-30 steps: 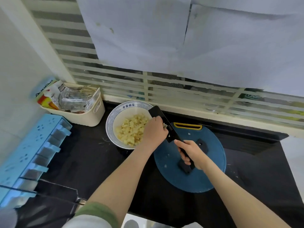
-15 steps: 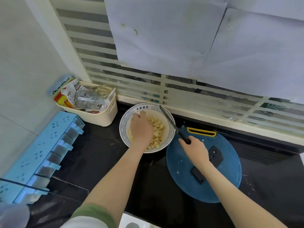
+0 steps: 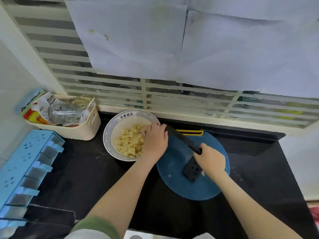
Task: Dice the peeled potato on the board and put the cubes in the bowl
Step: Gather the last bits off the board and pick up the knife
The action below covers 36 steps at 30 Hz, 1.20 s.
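A white bowl (image 3: 110, 135) with a blue rim pattern holds a heap of diced potato cubes (image 3: 129, 143). To its right lies the round blue cutting board (image 3: 174, 180). My right hand (image 3: 209, 159) grips the handle of a black knife (image 3: 181, 138) above the board. The blade slants up and left, and its tip reaches the bowl's right rim. My left hand (image 3: 154, 140) is over the right side of the bowl, fingers extended at the blade tip. No whole potato shows on the board, only small pale bits.
A cream basket (image 3: 76, 133) of packets and a glass jar stands left of the bowl, against the wall. A light blue rack (image 3: 25, 166) runs along the left edge. The black counter (image 3: 86, 178) extends to a window sill behind.
My left hand has moved from the middle of the bowl to its right rim, next to the blade. The knife now lies lower, with more of its blade over the board.
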Available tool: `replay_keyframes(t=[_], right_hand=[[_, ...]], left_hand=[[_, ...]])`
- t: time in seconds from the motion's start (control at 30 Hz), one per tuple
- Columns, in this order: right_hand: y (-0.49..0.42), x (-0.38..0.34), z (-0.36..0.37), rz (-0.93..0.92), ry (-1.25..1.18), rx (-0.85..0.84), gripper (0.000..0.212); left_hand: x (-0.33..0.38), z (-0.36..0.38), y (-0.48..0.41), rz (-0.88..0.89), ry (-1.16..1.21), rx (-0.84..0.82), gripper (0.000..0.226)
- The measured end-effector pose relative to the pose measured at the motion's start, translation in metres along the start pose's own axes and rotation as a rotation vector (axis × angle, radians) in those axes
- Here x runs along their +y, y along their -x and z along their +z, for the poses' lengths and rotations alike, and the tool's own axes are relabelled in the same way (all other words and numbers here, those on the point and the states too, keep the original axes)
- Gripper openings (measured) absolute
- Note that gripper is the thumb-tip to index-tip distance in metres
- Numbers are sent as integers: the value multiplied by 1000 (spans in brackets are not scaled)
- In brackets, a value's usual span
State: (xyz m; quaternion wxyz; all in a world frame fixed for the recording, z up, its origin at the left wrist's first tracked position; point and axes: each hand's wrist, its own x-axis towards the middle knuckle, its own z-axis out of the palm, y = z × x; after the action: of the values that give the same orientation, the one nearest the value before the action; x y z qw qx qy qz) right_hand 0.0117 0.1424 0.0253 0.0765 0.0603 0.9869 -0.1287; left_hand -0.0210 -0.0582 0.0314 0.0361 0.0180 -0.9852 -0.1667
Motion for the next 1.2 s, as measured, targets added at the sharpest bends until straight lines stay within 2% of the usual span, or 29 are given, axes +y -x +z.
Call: replay_keyframes(t=[0.07, 0.17, 0.27, 0.33, 0.43, 0.7, 0.87, 0.9, 1.0, 1.03, 1.13, 1.2], right_hand=[[4, 22, -3, 104, -60, -12, 27], [10, 57, -6, 239, -204, -89, 36], [18, 91, -7, 325, -411, -148, 32], [24, 114, -10, 399, -531, -176, 32], [33, 140, -10, 465, -627, -242, 32], [38, 169, -22, 427, -778, -437, 40], [32, 171, -36, 360, -888, -483, 45], [31, 171, -37, 358, -901, -471, 45], [23, 162, -40, 330, -930, -447, 42], [22, 160, -41, 322, -941, -443, 42], [18, 150, -39, 300, -944, -446, 42], [19, 144, -36, 298, -938, -450, 42]], left_hand=[[19, 11, 6, 47, 39, 3, 35], [51, 34, 14, 111, -36, -231, 38], [78, 61, 24, 101, -163, -466, 57], [95, 80, 27, 66, -189, -539, 72], [108, 98, 28, 9, -220, -571, 92], [124, 97, 17, 16, -328, -577, 83], [109, 74, 7, -221, 59, -598, 79], [105, 68, 5, -289, 198, -627, 72], [85, 53, 4, -503, 820, -769, 39], [80, 50, 4, -520, 899, -799, 32], [63, 52, 11, -478, 830, -740, 18], [55, 59, 16, -408, 720, -672, 23]])
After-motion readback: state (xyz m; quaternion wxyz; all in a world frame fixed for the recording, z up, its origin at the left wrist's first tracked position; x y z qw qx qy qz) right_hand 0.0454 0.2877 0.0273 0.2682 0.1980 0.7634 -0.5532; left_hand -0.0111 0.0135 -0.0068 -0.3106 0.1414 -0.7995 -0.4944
